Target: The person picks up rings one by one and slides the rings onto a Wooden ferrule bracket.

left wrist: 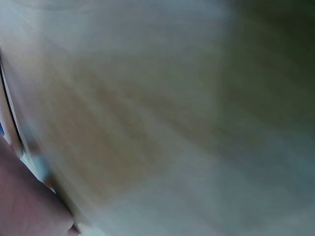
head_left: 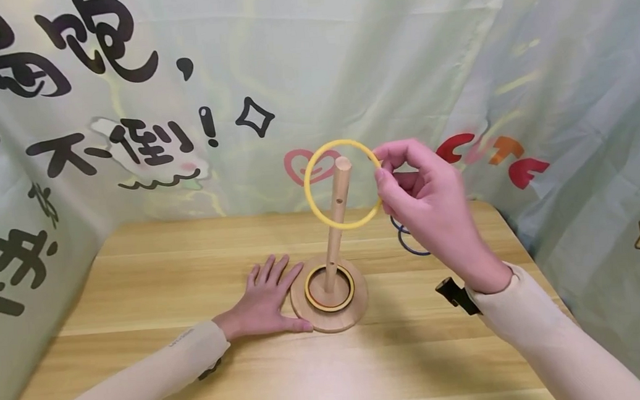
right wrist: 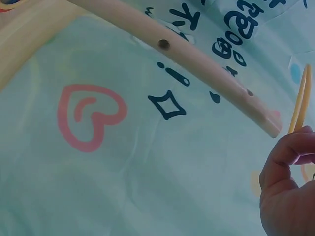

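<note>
A wooden post (head_left: pixel 334 236) rises from a round wooden base (head_left: pixel 334 323) on the table. My right hand (head_left: pixel 432 204) pinches a thin yellow ring (head_left: pixel 350 226) by its right side. In the head view the post's top shows through the ring; in the right wrist view the ring (right wrist: pixel 306 93) is just past the post's tip (right wrist: pixel 270 125), apart from it. Around the post's foot lie a yellow ring (head_left: pixel 332 309) and a darker one beneath. Fingers spread, my left hand (head_left: pixel 268 299) rests against the base's left side. The left wrist view is mostly blurred.
Dark blue rings (head_left: pixel 415 253) lie on the wooden table (head_left: pixel 163 267) behind my right hand, which partly hides them. A printed cloth (head_left: pixel 371 54) with lettering and drawings hangs behind the table and along its sides.
</note>
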`<state>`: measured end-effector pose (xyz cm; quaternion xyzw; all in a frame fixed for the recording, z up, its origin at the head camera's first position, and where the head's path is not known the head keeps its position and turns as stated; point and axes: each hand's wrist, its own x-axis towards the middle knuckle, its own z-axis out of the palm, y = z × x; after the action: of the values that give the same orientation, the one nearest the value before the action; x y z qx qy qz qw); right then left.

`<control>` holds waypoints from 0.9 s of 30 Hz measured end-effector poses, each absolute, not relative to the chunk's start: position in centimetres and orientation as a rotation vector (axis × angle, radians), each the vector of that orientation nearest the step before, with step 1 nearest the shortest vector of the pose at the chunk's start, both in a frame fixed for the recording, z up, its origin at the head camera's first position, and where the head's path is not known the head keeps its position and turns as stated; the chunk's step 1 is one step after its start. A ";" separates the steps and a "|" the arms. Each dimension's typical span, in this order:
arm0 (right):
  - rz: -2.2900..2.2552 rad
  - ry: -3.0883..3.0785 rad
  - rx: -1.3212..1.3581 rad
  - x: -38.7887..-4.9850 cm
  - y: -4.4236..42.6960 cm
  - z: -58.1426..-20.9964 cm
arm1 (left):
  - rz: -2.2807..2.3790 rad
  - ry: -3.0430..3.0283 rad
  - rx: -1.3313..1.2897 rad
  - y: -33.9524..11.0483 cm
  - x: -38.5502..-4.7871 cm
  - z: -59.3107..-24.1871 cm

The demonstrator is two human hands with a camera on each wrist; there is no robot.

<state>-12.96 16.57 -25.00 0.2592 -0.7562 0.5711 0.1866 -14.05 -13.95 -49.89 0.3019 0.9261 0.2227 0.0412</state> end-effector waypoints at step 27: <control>1.631 -2.596 0.532 -14.5 16.0 -37.7 | 0.676 2.848 0.919 -14.1 -14.4 -50.9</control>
<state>-14.49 15.96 -37.70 0.1708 -0.8342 0.5240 0.0151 -14.40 -14.08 -50.86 0.2993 0.9277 0.2203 0.0367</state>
